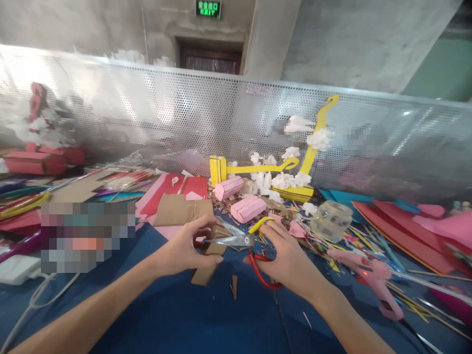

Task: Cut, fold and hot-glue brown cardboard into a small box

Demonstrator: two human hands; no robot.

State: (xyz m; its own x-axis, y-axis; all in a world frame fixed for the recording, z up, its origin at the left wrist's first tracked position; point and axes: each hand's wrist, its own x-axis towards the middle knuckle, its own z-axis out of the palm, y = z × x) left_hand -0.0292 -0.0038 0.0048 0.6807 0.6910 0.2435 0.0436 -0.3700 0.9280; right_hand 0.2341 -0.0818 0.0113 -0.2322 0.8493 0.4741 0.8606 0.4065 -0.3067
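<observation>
My right hand (282, 248) grips a pair of scissors (236, 240) with one yellow and one red handle loop. The blades stand apart and point left, toward my left hand (188, 248). Between that hand's thumb and fingers is a small folded piece of brown cardboard (217, 247), with the blades right at it; whether they touch it I cannot tell. Below it lies a cardboard strip (204, 275) on the blue tabletop (177, 314), with thin cardboard scraps (234, 286) nearby. Farther back are two pink paper-covered blocks, one of them (248, 209) just beyond the scissors.
A pink glue gun (372, 275) with a lit orange light lies at right, beside a clear jar (331, 220). Yellow paper figures (218, 170) with white puffs stand before a perforated metal panel (165, 118). A larger cardboard sheet (182, 209) lies behind my left hand. A white cable (37, 295) runs at left.
</observation>
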